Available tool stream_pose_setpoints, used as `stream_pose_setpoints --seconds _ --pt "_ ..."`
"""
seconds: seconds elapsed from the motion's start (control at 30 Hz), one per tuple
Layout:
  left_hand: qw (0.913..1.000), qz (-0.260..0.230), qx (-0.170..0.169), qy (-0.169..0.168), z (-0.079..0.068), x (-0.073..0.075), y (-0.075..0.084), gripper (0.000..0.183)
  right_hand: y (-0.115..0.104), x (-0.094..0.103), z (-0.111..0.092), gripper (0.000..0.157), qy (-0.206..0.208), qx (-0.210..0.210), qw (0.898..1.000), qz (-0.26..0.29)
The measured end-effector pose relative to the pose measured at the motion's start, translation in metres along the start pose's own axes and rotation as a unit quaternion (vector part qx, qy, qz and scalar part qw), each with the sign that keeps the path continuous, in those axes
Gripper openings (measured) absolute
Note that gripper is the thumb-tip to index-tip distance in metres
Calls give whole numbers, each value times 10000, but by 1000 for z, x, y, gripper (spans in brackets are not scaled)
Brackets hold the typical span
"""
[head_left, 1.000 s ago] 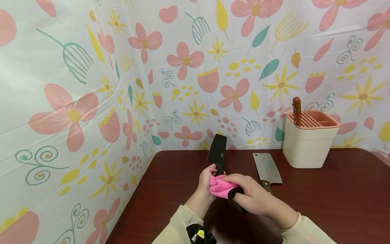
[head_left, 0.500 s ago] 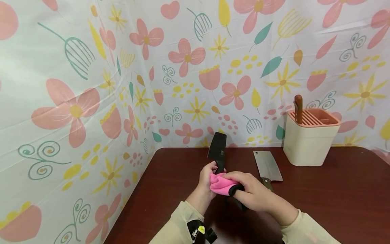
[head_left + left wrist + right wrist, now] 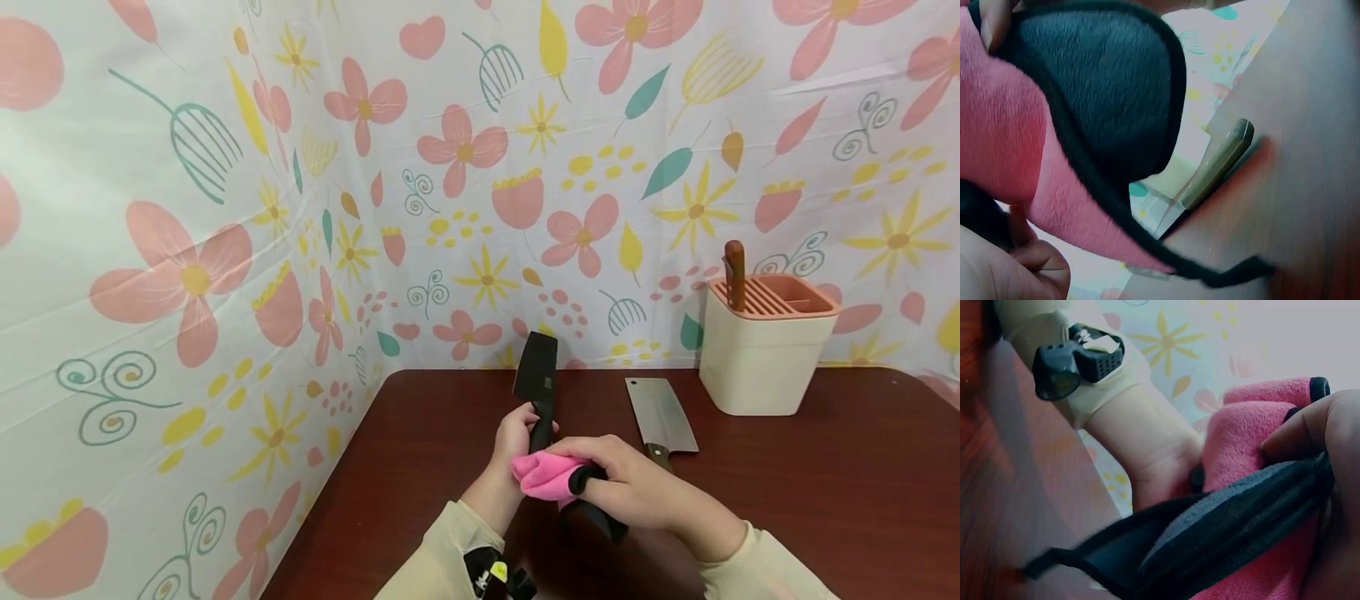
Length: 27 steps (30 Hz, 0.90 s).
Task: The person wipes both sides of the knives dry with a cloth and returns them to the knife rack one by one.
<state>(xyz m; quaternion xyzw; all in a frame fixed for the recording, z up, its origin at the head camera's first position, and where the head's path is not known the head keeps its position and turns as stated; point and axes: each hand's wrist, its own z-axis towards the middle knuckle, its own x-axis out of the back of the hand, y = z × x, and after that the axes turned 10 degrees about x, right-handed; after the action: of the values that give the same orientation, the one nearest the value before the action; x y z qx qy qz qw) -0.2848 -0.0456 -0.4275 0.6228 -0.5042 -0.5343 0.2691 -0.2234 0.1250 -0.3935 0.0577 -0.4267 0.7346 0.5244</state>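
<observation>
In the head view my left hand [image 3: 512, 442] grips a black kitchen knife [image 3: 536, 367] by its handle, the wide blade pointing away toward the wall. My right hand [image 3: 633, 483] holds a folded pink cloth [image 3: 542, 477] with black trim against the lower part of that handle. The left wrist view shows the cloth's dark underside [image 3: 1104, 87] hanging loose, with my left fingers curled below it. Seen from the right wrist, the thumb presses on the pink cloth [image 3: 1241, 437]. The end of the knife handle is hidden by the cloth.
A cleaver [image 3: 662, 412] with a steel blade and brown handle lies flat on the dark red table [image 3: 810, 500], right of my hands. Behind it stands a cream knife holder [image 3: 761, 362] with a pink slotted top and a wooden-handled knife [image 3: 735, 279] in it. Floral sheets hang behind and left.
The pink cloth in my right hand has slid down the handle toward me, baring more of the handle. A dark flap of it hangs lower now. My left hand keeps its grip.
</observation>
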Motion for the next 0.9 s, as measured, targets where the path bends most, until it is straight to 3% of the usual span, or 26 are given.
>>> stream_pose_setpoints --seconds 0.23,0.5,0.7,0.9 --pt "9984 516 -243 6 9 5 3 10 -1 0 3 39 -642 204 9973 292" --pt "9951 847 -510 4 9 7 5 16 -2 10 2 40 -500 196 9985 46" --pt "9919 1136 -324 -467 11 10 4 23 -3 16 -1 37 -476 92 9988 -50" --pt "9816 1658 -80 -945 8 15 8 45 -3 21 -2 33 -481 91 9988 7"
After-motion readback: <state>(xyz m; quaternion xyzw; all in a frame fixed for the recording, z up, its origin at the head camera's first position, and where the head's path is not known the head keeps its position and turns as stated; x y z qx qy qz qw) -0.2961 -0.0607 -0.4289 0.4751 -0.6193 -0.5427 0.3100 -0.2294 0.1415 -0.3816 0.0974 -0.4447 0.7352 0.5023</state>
